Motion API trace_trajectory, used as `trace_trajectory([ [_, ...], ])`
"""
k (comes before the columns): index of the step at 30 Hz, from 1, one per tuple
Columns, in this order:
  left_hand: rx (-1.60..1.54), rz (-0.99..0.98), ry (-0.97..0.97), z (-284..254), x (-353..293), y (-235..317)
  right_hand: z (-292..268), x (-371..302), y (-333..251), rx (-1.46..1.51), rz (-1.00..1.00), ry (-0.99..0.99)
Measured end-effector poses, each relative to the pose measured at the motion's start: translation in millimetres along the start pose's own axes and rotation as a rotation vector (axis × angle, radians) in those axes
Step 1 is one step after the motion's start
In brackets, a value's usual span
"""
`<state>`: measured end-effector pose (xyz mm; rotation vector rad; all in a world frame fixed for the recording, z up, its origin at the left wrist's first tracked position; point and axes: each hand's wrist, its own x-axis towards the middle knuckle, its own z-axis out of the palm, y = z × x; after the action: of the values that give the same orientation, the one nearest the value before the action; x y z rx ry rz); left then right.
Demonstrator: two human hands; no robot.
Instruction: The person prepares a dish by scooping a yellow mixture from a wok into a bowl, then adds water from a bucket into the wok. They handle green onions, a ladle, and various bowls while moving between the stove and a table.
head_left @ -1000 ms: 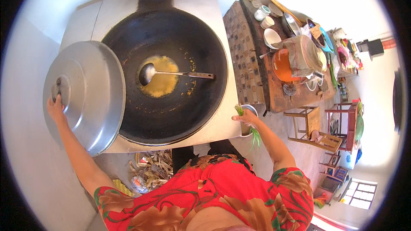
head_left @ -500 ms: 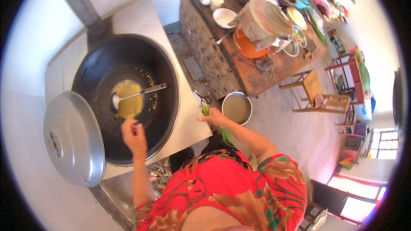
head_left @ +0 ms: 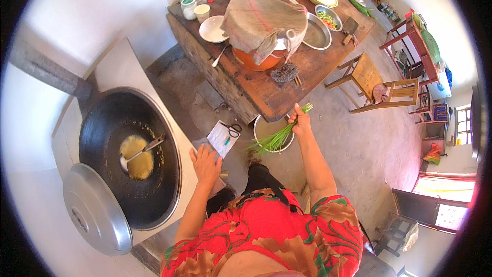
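Note:
My right hand (head_left: 300, 119) grips a bunch of scallions (head_left: 274, 139), whose long green leaves trail left across a round metal basin (head_left: 257, 129) on the floor. Flat with its fingers spread, my left hand (head_left: 206, 165) is at the right edge of the pale stove top (head_left: 134, 66), holding nothing. Left of it sits a large black wok (head_left: 100, 128) with a yellow liquid (head_left: 142, 166) pooled at its bottom. A metal ladle (head_left: 152, 144) rests in that liquid. Dark-handled scissors (head_left: 234, 131) lie on a white sheet (head_left: 220, 139) beyond my left hand.
A big metal lid (head_left: 97, 213) leans over the wok's near left side. Ahead stands a wooden table (head_left: 256, 90) with a cloth-covered orange pot (head_left: 251, 61), a white bowl (head_left: 212, 30), a cleaver (head_left: 350, 26) and several dishes. A wooden chair (head_left: 376, 79) is to the right.
My left hand has gone from above the wok to the stove's right edge, its fingers spreading. My right hand has carried the scallions over to the basin. The view has turned to the right.

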<state>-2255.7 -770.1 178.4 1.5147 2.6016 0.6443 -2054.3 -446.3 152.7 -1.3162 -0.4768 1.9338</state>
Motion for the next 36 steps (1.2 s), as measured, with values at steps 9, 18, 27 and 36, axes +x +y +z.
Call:
trace_trajectory([
  [9,0.040,-0.028,0.020,0.0,9.9,9.7,12.9,131.0,-17.7,0.255,0.003,0.158],
  [18,0.073,-0.113,0.022,-4.9,-6.3,5.5,75.6,130.2,-6.8,-0.357,-0.369,0.022],
  [27,0.068,-0.104,-0.023,-1.0,-1.8,-0.5,5.8,163.4,-23.1,-0.663,-0.416,0.048],
  [36,0.058,-0.119,-0.027,-1.1,-0.7,0.6,11.2,131.7,-34.0,-0.711,-0.412,0.101],
])
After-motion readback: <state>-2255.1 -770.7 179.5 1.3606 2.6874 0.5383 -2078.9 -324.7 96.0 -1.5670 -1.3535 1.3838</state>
